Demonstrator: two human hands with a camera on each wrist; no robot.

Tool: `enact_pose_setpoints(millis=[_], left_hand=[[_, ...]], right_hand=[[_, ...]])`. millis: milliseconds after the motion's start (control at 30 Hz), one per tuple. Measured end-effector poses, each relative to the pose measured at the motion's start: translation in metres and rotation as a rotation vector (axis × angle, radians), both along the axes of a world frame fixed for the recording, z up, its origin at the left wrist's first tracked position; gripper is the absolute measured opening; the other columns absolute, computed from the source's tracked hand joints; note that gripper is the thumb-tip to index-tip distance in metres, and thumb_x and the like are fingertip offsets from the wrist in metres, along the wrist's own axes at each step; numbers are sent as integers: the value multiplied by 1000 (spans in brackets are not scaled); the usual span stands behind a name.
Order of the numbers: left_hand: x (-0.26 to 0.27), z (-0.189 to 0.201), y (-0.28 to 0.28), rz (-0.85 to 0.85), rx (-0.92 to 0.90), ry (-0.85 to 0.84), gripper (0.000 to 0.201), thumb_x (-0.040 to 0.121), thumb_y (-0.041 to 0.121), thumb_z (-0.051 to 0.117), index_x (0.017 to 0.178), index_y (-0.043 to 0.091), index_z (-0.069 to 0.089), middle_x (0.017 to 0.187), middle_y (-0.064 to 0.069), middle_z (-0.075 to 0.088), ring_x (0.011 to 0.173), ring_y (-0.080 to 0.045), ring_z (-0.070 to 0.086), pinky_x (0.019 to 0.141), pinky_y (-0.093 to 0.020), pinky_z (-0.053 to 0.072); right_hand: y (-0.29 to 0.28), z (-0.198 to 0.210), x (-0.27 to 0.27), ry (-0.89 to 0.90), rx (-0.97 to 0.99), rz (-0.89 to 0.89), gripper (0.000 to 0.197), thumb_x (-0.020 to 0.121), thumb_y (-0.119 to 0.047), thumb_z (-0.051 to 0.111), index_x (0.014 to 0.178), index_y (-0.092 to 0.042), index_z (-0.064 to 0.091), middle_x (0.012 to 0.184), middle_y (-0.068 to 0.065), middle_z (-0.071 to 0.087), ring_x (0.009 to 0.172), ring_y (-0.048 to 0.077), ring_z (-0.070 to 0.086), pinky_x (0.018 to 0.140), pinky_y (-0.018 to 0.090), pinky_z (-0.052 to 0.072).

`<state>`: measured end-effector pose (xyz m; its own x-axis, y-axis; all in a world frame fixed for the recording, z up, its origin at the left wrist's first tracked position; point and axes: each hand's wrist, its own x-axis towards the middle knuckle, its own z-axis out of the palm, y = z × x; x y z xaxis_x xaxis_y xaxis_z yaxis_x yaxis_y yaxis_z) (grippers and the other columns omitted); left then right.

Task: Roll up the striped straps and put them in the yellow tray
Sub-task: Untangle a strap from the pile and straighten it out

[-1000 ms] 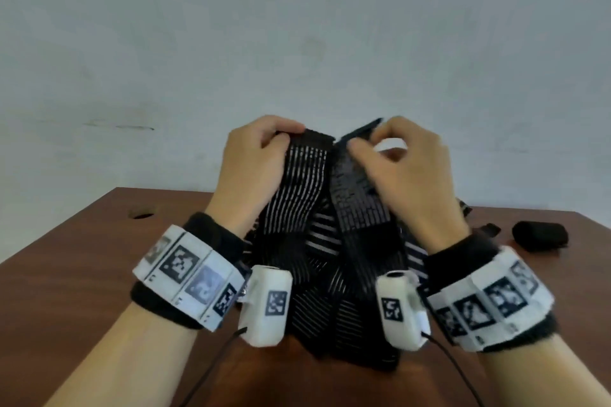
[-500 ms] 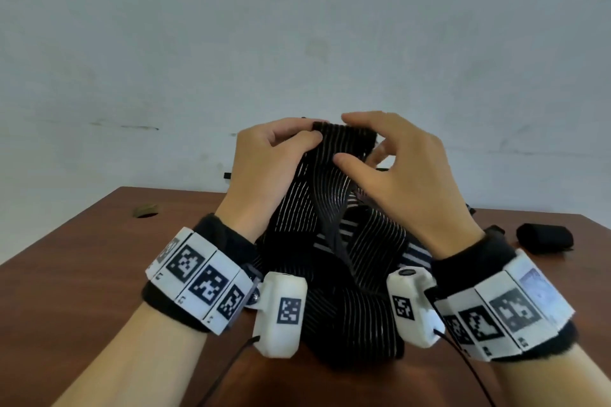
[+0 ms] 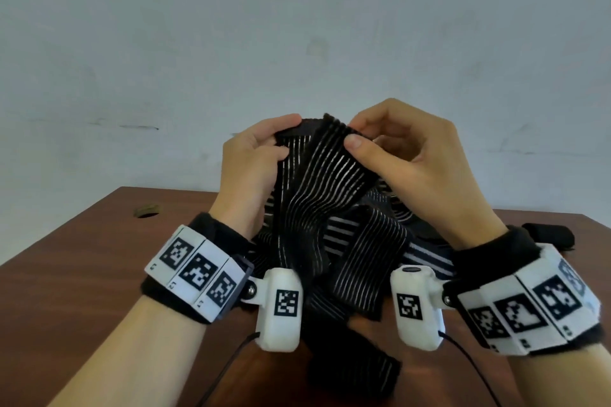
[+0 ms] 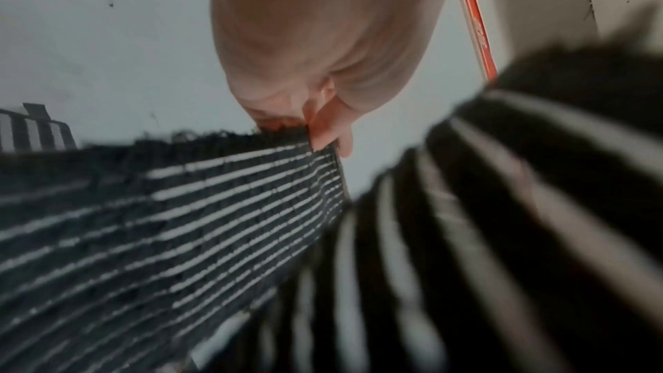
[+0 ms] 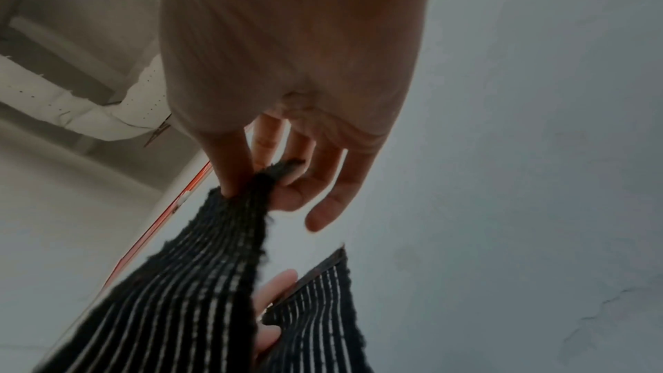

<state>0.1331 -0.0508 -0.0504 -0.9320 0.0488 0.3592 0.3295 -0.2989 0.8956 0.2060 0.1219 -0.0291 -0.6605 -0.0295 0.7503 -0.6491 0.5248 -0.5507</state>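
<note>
Left hand [image 3: 251, 158]: thumb and curled fingers pinch the top end of the striped strap [image 3: 317, 182] at its left corner. In the left wrist view the left hand [image 4: 323, 47] clamps the strap [image 4: 201, 209] along its upper fuzzy edge.

Right hand [image 3: 420, 168]: thumb pressed on the front face of the same top end at its right corner, fingers curled behind it. In the right wrist view the right hand [image 5: 287, 67] pinches the bunched strap [image 5: 201, 280] between thumb and forefinger; the remaining fingers hang loosely spread.

The held end is raised above the brown table [image 3: 82, 274]. Below the hands the strap twists downward into a heap of folded striped bands resting on the table between the wrists.

A black roll [image 3: 552, 235] lies on the table, to the right of the strap, behind the right wrist.
</note>
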Motion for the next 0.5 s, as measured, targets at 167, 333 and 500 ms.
enact_pose_setpoints(millis=[167, 333, 500], left_hand=[[10, 1, 3, -145, -95, 101, 52, 94, -14, 51, 125, 24, 71, 104, -2, 80, 94, -16, 78, 68, -23, 60], [16, 0, 11, -241, -170, 161, 49, 97, -10, 53, 129, 23, 68, 104, -4, 80, 97, -18, 77, 72, -25, 60], [16, -1, 12, -244, -192, 182, 44, 95, -11, 55, 123, 19, 70, 97, -7, 81, 88, -17, 78, 68, -23, 59]], right_hand=[[6, -1, -4, -59, -66, -29, 6, 94, -17, 76, 96, -22, 78, 93, -4, 78, 87, 16, 75, 85, 43, 62], [16, -5, -9, -66, -128, -135, 7, 93, -20, 77, 97, -25, 79, 97, -8, 78, 86, 17, 76, 85, 47, 62], [15, -5, -9, -83, -199, -149, 6, 92, -22, 78, 94, -27, 79, 103, -13, 78, 89, 11, 76, 85, 38, 63]])
